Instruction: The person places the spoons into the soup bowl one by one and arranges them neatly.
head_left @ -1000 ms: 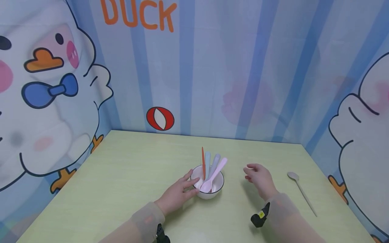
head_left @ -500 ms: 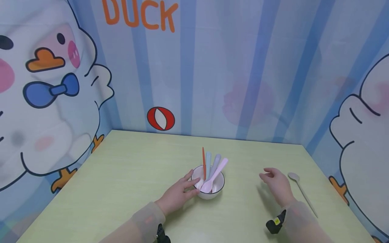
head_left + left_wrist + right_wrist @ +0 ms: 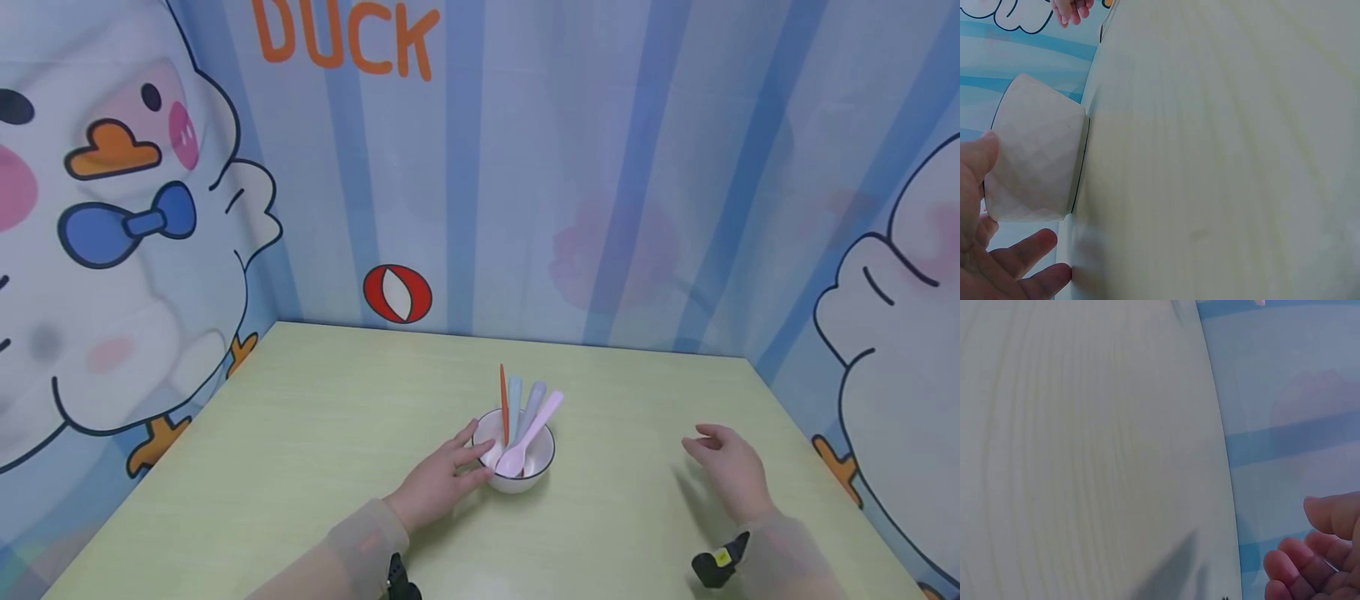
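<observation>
A white bowl [image 3: 517, 482] with a dark rim stands on the table, holding a pink spoon [image 3: 531, 433], a thin orange handle [image 3: 503, 404], a pale blue handle [image 3: 514, 408] and a lavender handle [image 3: 533, 403]. My left hand [image 3: 442, 479] grips the bowl's left side at the rim; in the left wrist view its thumb [image 3: 984, 153] lies against the wall while other fingers spread below. Farther right, my right hand [image 3: 727, 467] hovers above the table with loosely bent fingers, nothing visible in its grasp. The grey spoon on the right is hidden behind this hand and arm.
The pale yellow-green table [image 3: 360, 400] ends at a blue striped cloth backdrop [image 3: 517, 167] printed with ducks, which also closes off both sides. Black wrist cameras, such as the right one [image 3: 720, 565], sit on both wrists.
My right hand has moved right and slightly nearer, away from the bowl, and now covers the grey spoon in the head view. My left hand and the bowl have stayed in place.
</observation>
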Available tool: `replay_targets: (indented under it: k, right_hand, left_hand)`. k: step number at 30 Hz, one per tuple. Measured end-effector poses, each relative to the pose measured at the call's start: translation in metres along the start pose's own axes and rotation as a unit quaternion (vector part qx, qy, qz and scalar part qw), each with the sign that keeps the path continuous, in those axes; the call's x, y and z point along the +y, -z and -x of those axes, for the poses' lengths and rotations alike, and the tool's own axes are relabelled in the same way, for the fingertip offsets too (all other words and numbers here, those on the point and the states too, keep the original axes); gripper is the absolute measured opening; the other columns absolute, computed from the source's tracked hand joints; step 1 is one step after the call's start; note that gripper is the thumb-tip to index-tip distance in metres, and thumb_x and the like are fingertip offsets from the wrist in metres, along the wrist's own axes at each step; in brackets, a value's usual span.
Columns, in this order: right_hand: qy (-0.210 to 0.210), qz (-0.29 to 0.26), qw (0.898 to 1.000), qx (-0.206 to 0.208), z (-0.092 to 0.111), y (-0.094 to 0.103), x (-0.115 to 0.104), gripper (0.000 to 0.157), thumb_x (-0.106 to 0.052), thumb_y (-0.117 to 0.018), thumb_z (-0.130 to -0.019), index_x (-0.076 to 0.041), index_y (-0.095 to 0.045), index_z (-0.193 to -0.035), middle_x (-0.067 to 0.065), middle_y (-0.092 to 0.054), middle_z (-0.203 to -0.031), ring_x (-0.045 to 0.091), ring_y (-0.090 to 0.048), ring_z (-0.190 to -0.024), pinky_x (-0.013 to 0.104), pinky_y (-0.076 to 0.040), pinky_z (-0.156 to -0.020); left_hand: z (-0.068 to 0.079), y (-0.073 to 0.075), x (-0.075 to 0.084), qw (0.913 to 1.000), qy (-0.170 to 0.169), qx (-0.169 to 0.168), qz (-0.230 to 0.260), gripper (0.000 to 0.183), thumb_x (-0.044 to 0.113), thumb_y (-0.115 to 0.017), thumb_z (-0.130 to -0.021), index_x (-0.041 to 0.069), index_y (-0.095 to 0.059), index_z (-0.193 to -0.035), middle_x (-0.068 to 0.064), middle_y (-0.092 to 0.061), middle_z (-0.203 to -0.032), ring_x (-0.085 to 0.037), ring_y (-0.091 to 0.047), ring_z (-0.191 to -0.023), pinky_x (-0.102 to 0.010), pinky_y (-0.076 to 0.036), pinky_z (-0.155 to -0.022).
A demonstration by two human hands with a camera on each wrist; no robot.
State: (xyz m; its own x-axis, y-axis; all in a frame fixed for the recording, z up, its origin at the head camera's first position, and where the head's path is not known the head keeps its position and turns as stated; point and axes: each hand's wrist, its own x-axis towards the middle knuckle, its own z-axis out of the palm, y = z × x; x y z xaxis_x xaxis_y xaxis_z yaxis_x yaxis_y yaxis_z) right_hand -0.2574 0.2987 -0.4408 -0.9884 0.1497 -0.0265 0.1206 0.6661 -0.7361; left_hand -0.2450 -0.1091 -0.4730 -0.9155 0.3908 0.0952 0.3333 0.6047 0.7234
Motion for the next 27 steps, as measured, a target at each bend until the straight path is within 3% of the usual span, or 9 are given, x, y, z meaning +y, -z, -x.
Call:
replay_targets:
  k: [16,27]
  right_hand:
    - [-0.066,0.036,0.997,0.015,-0.003,0.034,0.029,0.071,-0.044,-0.054,-0.096,0.009,-0.038,-0.14,0.032,-0.049,-0.13,0.046,-0.048,-0.115,0.057,-0.04,-0.09]
    - [-0.114,0.045,0.991,0.044,-0.003,0.038,0.046,0.066,-0.037,-0.057,-0.095,0.01,-0.039,-0.138,0.035,-0.043,-0.133,0.05,-0.044,-0.117,0.059,-0.039,-0.091]
  left_hand:
    - [0.0,-0.001,-0.001,1.0,0.002,0.002,0.002,0.054,0.045,-0.058,-0.094,0.021,-0.05,-0.142,-0.003,-0.022,-0.159,-0.033,-0.027,-0.141,-0.053,-0.03,-0.108]
    - [0.0,0.0,0.0,1.0,0.005,0.001,0.003,0.054,0.046,-0.058,-0.094,0.022,-0.05,-0.142,-0.002,-0.021,-0.159,-0.033,-0.027,-0.141,-0.053,-0.031,-0.108]
